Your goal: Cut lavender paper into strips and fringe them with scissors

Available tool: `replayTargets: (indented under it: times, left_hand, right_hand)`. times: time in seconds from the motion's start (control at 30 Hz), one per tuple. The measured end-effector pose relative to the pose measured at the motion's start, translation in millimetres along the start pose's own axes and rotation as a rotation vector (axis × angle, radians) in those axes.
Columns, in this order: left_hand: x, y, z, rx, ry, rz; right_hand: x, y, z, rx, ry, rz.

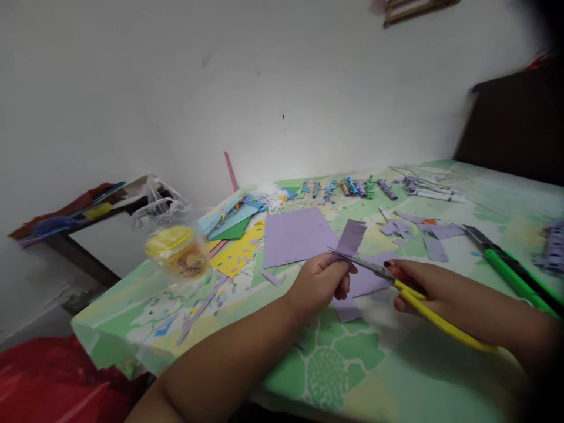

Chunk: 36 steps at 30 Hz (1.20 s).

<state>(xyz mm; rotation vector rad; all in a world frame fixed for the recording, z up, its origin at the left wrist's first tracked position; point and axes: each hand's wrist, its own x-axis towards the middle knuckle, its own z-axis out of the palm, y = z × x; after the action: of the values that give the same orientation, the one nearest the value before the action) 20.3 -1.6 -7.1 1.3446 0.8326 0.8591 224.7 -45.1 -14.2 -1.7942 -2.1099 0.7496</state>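
Between the thumb and fingers of my left hand [321, 279] is a small purple paper strip [351, 236], held upright, with slits along its right edge. My right hand [416, 288] grips scissors [425, 317] with yellow and red handles. Their blades point left and lie across the lower part of the strip, just above my left thumb. Behind my left hand a larger purple sheet [299, 235] lies flat. More purple paper is on the table beneath my hands, partly hidden by them.
Green-handled cutter [513, 273] lies at the right. Purple scraps [436, 232] and several rolled, fringed paper pieces [350, 187] are farther back. A yellow-lidded tub [176, 252] in plastic stands left, near coloured sheets [238, 247]. A red bag [57, 382] is below the table's left edge.
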Motion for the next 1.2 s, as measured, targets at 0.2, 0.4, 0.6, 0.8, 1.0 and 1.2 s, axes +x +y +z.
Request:
replayTargets:
  times: [0.2, 0.4, 0.6, 0.8, 1.0, 1.2]
  left_hand:
    - [0.2, 1.6, 1.0, 0.032, -0.012, -0.047]
    - [-2.3, 4.0, 4.0, 0.049, 0.05, -0.03]
    - [-3.1, 6.3, 5.6, 0.157, 0.022, -0.039]
    - [-1.3, 1.2, 4.1, 0.23, 0.029, -0.003]
    - [-0.7, -2.8, 3.4, 0.204, 0.032, 0.013]
    - [-2.1, -0.2, 4.2, 0.111, 0.047, -0.012]
  right_hand:
    - [1.0, 2.9, -0.6, -0.011, 0.021, -0.005]
    - [-4.6, -0.6, -3.0, 0.025, -0.016, 0.001]
    - [-4.2, 0.6, -0.1, -0.003, -0.009, 0.005]
    - [-3.2, -0.8, 3.3, 0.002, -0.01, 0.006]
    - [-0.9, -0.2, 2.3, -0.045, 0.017, 0.002]
    - [2.4, 6.2, 1.5, -0.047, 0.032, -0.033]
